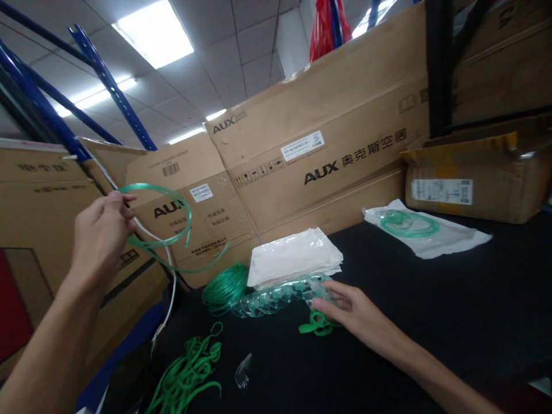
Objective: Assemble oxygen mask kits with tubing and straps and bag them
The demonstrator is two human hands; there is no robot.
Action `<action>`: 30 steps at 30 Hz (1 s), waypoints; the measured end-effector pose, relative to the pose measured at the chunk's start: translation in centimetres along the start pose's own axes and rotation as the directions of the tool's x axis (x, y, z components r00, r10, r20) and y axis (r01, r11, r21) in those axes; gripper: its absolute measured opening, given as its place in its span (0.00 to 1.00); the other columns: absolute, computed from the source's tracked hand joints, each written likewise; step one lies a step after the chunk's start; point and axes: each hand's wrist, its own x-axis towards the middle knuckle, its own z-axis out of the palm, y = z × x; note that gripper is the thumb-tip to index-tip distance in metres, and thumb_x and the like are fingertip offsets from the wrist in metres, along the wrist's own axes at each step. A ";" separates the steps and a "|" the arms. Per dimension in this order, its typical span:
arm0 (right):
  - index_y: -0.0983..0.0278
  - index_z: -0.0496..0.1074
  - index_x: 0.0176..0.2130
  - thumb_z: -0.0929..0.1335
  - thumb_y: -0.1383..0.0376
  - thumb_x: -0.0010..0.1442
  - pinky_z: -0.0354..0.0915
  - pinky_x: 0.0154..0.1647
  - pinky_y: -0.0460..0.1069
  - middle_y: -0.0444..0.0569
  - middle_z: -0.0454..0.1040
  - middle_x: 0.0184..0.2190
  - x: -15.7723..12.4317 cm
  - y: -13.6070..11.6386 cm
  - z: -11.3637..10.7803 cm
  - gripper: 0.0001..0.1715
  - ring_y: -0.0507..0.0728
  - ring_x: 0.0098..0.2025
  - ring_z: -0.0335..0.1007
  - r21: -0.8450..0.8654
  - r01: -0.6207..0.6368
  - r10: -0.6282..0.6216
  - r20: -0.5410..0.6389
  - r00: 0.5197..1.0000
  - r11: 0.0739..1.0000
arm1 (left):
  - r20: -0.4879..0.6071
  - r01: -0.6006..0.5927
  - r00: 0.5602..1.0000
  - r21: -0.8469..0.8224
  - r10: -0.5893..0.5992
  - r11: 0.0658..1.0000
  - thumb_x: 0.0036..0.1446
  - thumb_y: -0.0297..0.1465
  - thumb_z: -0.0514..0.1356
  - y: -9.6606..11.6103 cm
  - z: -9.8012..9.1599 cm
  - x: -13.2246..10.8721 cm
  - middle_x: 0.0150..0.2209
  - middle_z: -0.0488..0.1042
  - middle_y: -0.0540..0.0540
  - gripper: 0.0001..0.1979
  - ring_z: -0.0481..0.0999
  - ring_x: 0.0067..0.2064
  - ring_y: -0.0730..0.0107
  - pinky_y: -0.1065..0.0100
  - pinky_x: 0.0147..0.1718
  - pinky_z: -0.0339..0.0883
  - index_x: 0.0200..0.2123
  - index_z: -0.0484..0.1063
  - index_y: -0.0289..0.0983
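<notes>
Two hands work apart: the left hand (101, 233), raised at nine o'clock, pinches a green tubing loop (172, 201) that curls off toward its three o'clock, seemingly held aloft to hang untangled, while the right hand (351, 310), fingers loosely spread, touches the clear oxygen mask (317, 289) at its ten o'clock on the black table (431, 299).

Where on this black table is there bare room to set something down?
Bare: the wide stretch between the right hand and the bagged tubing, up to the cardboard box. Crowded: the left, with tubing coil, clear masks, bag stack, green straps.
</notes>
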 end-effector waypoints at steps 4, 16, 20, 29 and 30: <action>0.65 0.78 0.42 0.74 0.45 0.58 0.72 0.48 0.54 0.50 0.82 0.39 -0.2 -1.7 -0.9 0.27 0.63 0.46 0.79 0.051 0.013 -0.010 -0.053 0.999 0.999 | 0.032 0.050 0.999 -0.356 -0.041 0.933 0.71 0.28 0.49 5.1 -1.2 -1.0 0.22 0.51 0.57 0.15 0.50 0.20 0.82 0.81 0.19 0.47 0.33 0.70 0.31; 0.59 0.75 0.42 0.77 0.51 0.56 0.78 0.45 0.54 0.51 0.83 0.43 -3.4 -5.6 -10.1 0.19 0.64 0.48 0.79 0.136 0.068 -0.001 -0.439 0.898 0.988 | 0.427 0.188 0.904 -0.331 -0.031 0.925 0.71 0.44 0.52 4.8 4.4 -25.3 0.21 0.61 0.53 0.15 0.64 0.21 0.70 0.72 0.18 0.61 0.42 0.75 0.46; 0.56 0.75 0.44 0.77 0.51 0.55 0.78 0.40 0.55 0.50 0.83 0.41 -6.8 -4.9 -10.7 0.20 0.64 0.40 0.81 0.076 -0.057 0.084 -0.427 0.901 0.995 | 0.595 -0.384 0.651 -0.278 0.472 0.881 0.68 0.40 0.56 3.0 4.8 -33.1 0.36 0.82 0.48 0.12 0.82 0.35 0.62 0.65 0.39 0.76 0.50 0.77 0.53; 0.59 0.81 0.47 0.75 0.47 0.56 0.70 0.34 0.51 0.51 0.81 0.31 -9.4 -2.2 -9.9 0.25 0.62 0.35 0.77 -0.047 -0.250 0.227 -0.285 0.931 0.967 | 0.860 -0.458 0.354 -0.183 0.367 0.870 0.58 0.39 0.69 1.9 5.1 -34.1 0.51 0.80 0.46 0.29 0.81 0.49 0.53 0.54 0.52 0.74 0.62 0.69 0.52; 0.59 0.82 0.45 0.74 0.46 0.57 0.70 0.33 0.51 0.52 0.81 0.30 -9.4 -2.3 -9.8 0.25 0.62 0.34 0.77 -0.091 -0.263 0.234 -0.243 0.941 0.961 | 0.866 -0.430 0.358 -0.178 0.349 0.885 0.56 0.42 0.70 1.9 5.0 -33.8 0.51 0.80 0.44 0.30 0.80 0.50 0.51 0.53 0.52 0.74 0.62 0.70 0.51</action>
